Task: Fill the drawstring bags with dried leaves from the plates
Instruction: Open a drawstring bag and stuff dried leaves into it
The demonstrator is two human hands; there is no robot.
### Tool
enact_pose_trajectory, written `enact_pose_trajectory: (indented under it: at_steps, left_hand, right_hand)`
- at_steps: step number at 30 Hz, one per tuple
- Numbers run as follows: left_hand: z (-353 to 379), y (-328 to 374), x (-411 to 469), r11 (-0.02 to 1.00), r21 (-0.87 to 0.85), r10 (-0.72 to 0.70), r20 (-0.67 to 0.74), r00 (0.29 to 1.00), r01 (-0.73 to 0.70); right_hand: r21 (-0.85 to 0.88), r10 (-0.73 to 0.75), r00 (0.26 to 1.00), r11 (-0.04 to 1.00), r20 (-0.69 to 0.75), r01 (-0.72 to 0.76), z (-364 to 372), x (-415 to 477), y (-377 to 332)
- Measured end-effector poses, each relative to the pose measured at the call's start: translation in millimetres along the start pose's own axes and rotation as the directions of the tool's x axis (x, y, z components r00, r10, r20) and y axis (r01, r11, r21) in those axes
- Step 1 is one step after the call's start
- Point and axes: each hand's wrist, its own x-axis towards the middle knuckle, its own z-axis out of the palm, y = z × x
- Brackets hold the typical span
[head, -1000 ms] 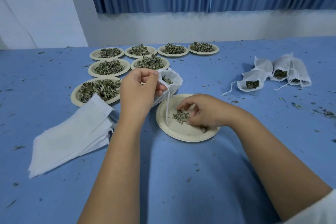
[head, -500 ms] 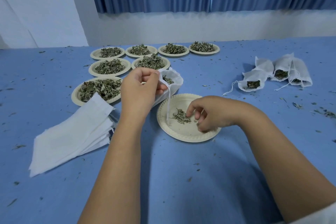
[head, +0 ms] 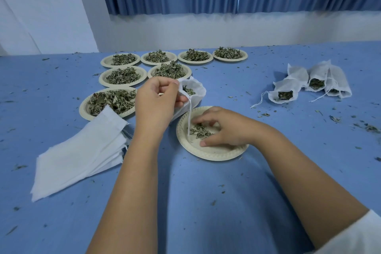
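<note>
Head view: a white mesh drawstring bag [head: 194, 94], mouth open with some leaves inside, is pinched at its rim by the left hand [head: 156, 103] over the far edge of a round beige paper plate [head: 214, 153]. The few dried green leaves [head: 200, 131] on that plate are touched by the right hand [head: 224, 128] — fingers spread, loosely bent, nothing grasped. Empty white bags [head: 82, 150] are stacked at left — filled bags [head: 309, 82] lie at right on the blue tabletop [head: 206, 202].

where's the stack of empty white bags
Head view, left side: the stack of empty white cloth bags lies overlapping the near rim of the heaped paper plate.
</note>
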Motion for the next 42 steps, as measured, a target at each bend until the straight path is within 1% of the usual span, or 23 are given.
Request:
enact_pose_trajectory:
  at_steps: [2,5,10,13,15,17,19,21,23,27,31,33,35,37,39,40,42]
  left_hand:
    - [0,0,0,1.0,0.0,0.002,0.003,1.0,-0.002]
    - [0,0,0,1.0,0.001,0.004,0.006,1.0,-0.004]
    - [0,0,-1,1.0,0.002,0.009,0.007,1.0,-0.009]
    - [0,1,-1,1.0,0.005,0.011,0.005,1.0,-0.011]
    - [0,1,-1,1.0,0.006,0.006,0.002,1.0,-0.006]
    - [0,0,-1,1.0,0.002,0.001,0.001,1.0,-0.001]
    - [0,1,-1,1.0,-0.004,-0.003,0.002,1.0,0.003]
    - [0,1,-1,1.0,-0.012,-0.006,0.005,1.0,0.006]
    - [1,1,-1,1.0,-0.018,-0.008,0.007,1.0,0.008]
    - [2,0,0,1.0,-0.011,-0.005,0.003,1.0,0.005]
    - [3,-1,0,1.0,0.012,0.008,0.012,1.0,-0.008]
    - [4,-1,-1,0.999,0.031,0.016,0.023,1.0,-0.017]
    - [7,-1,-2,0.997,0.069,0.028,0.044,0.999,-0.031]
    - [10,-2,-4,0.991,0.12,0.044,0.082,0.996,-0.054]
    - [14,-3,-7,0.982,0.172,0.059,0.127,0.99,-0.08]
    - [17,-4,-8,0.976,0.197,0.062,0.146,0.987,-0.09]
    - [21,-4,-11,0.967,0.231,0.063,0.172,0.983,-0.103]
  right_hand:
    - [0.015,-0.051,0.998,0.999,-0.041,0.052,7,3,-3]
    - [-0.004,-0.08,0.991,0.997,-0.107,0.08,12,6,-4]
    - [-0.048,-0.06,0.984,0.997,-0.166,0.053,11,6,-7]
    - [-0.066,-0.055,0.983,0.997,-0.175,0.044,13,6,-8]
    - [-0.018,-0.014,0.985,1.0,-0.17,0.011,10,5,-6]
    - [0.087,0.046,0.982,0.996,-0.183,-0.031,3,1,-2]
    - [0.211,0.097,0.967,0.976,-0.234,-0.047,-7,-3,2]
    - [0.322,0.14,0.943,0.946,-0.301,-0.038,-17,-7,7]
    - [0.423,0.179,0.924,0.906,-0.337,-0.021,-24,-10,10]
    - [0.617,0.249,0.91,0.787,-0.331,0.01,-26,-15,14]
    - [0.749,0.323,0.878,0.66,-0.354,0.06,-29,-16,14]
    - [0.804,0.337,0.866,0.584,-0.368,0.114,-32,-16,12]
    - [0.849,0.319,0.864,0.488,-0.39,0.203,-33,-17,8]
    - [0.865,0.303,0.854,0.416,-0.424,0.281,-32,-16,4]
    - [0.857,0.313,0.825,0.387,-0.47,0.341,-29,-14,-3]
    - [0.839,0.325,0.799,0.398,-0.506,0.37,-26,-12,-6]
    - [0.771,0.349,0.714,0.479,-0.607,0.421,-20,-10,-14]
